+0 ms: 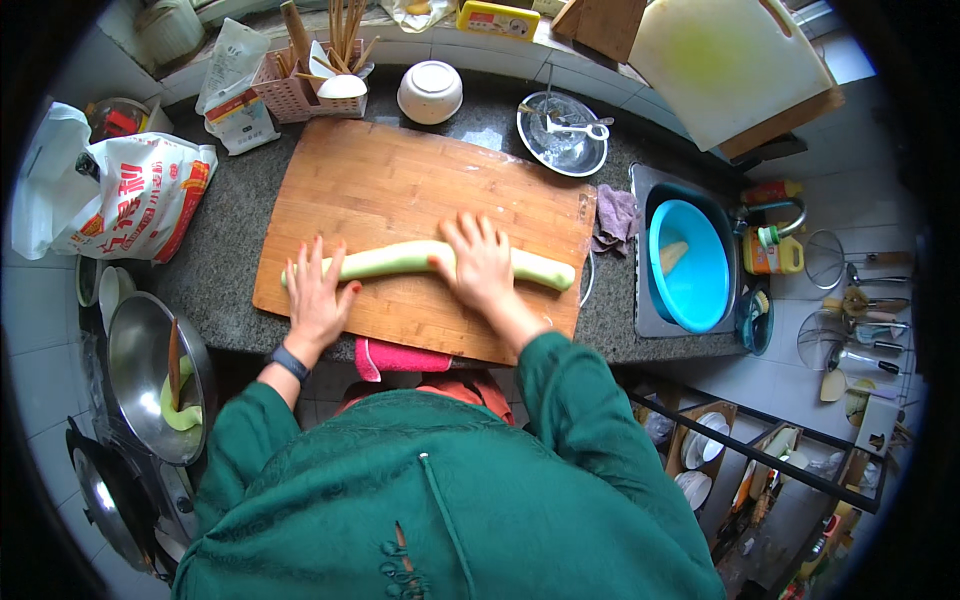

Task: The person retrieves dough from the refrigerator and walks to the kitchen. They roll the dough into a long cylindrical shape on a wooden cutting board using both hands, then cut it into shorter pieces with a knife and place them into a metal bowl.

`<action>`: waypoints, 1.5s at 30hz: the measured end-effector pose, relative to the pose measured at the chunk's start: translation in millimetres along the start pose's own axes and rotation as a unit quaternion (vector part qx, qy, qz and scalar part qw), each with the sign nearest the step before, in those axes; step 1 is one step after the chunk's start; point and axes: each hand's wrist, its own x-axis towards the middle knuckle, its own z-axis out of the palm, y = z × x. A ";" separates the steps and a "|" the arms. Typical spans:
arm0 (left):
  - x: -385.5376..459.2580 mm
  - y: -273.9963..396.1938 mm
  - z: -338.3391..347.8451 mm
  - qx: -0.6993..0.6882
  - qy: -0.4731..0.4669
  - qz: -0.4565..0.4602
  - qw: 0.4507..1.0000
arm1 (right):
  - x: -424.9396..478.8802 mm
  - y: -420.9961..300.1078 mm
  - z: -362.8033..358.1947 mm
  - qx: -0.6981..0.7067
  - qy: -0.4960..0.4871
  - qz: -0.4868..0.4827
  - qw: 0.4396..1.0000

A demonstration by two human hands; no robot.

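A long, pale green roll of what looks like dough (397,259) lies across the wooden cutting board (420,180), bowed slightly. My left hand (319,296) rests on its left end with the fingers spread, and the tip of the roll shows past them. Farther right, my right hand (480,262) lies flat over the roll, right of its middle, fingers apart. The roll's rounded right end sticks out beyond that hand. Neither hand is closed around it. Parts of the roll under both hands are hidden.
Left of the board stand a flour bag (135,195) and a steel bowl (161,375) holding a green piece and a brown stick. Behind it are a white bowl (430,91) and a metal basin (562,142) with utensils. A purple cloth (616,217) and blue basin (697,277) lie right.
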 end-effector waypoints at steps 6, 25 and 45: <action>73.1 -44.5 10.9 0.019 -0.011 -0.058 0.998 | 78.4 75.4 24.3 -0.051 0.142 0.030 0.988; 75.9 -80.9 -39.2 -0.329 -0.419 -0.211 0.819 | -8.8 94.2 -82.7 0.495 -0.315 0.366 0.722; 147.0 -98.8 -93.6 -0.358 -0.183 -0.153 0.903 | 79.3 104.9 -131.6 0.346 -0.186 0.127 0.911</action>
